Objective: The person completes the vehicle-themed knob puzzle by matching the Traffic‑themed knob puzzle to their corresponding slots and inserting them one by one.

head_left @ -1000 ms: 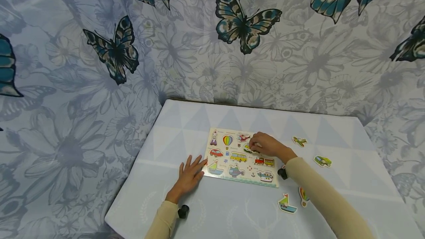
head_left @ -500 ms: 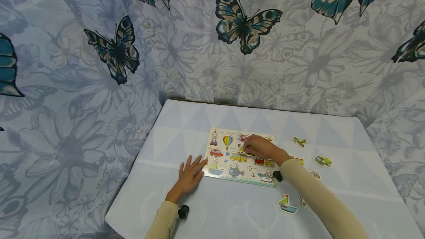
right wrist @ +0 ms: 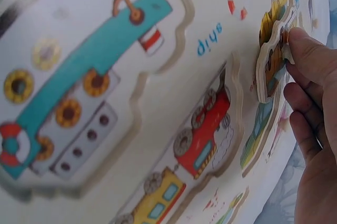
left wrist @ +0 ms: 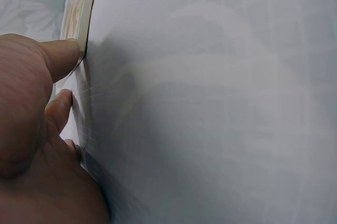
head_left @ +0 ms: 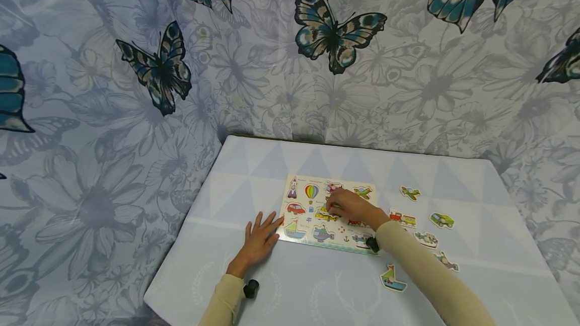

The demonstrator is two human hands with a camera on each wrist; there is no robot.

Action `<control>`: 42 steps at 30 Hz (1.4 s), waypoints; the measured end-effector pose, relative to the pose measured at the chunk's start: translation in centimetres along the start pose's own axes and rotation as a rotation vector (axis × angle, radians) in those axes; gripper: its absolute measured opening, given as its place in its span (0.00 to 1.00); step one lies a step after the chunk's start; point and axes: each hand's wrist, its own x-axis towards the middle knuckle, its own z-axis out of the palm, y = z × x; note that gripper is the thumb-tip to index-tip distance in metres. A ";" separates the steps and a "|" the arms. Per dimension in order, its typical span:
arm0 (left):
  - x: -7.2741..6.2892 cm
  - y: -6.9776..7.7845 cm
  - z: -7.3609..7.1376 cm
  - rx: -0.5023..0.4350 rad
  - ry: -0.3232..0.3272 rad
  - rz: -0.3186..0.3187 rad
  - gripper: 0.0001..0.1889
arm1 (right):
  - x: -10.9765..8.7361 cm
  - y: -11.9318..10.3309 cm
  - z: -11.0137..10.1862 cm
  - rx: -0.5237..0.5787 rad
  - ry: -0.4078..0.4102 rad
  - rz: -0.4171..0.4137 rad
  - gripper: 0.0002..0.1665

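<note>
Currently, right hand (head_left: 350,205): thumb and fingertips pinching a yellow vehicle piece (right wrist: 273,68).
Vehicle piece: tilted, over the puzzle board (head_left: 308,238), partly covering a yellow printed vehicle (right wrist: 267,23) near the train picture (right wrist: 208,135).
Left hand (head_left: 257,240): fingers spread wide on the tabletop (head_left: 294,286), thumb touching the board's edge.
Loose pieces, right of board: airplane (head_left: 410,193), train piece (head_left: 402,218), green car (head_left: 441,220), ship piece (head_left: 426,239), sailboat (head_left: 392,279), all flat on the tabletop.
</note>
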 end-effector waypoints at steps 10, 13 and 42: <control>0.1 -0.2 0.0 -0.002 -0.003 0.001 0.25 | 1.0 -0.8 0.7 -0.003 -0.014 -0.069 0.06; 0.2 -0.4 0.1 0.005 -0.002 -0.001 0.24 | 1.0 -0.8 0.9 0.001 -0.019 -0.070 0.06; 0.0 0.2 -0.4 -0.017 -0.011 0.002 0.24 | 0.3 -0.8 0.3 0.013 -0.025 0.039 0.05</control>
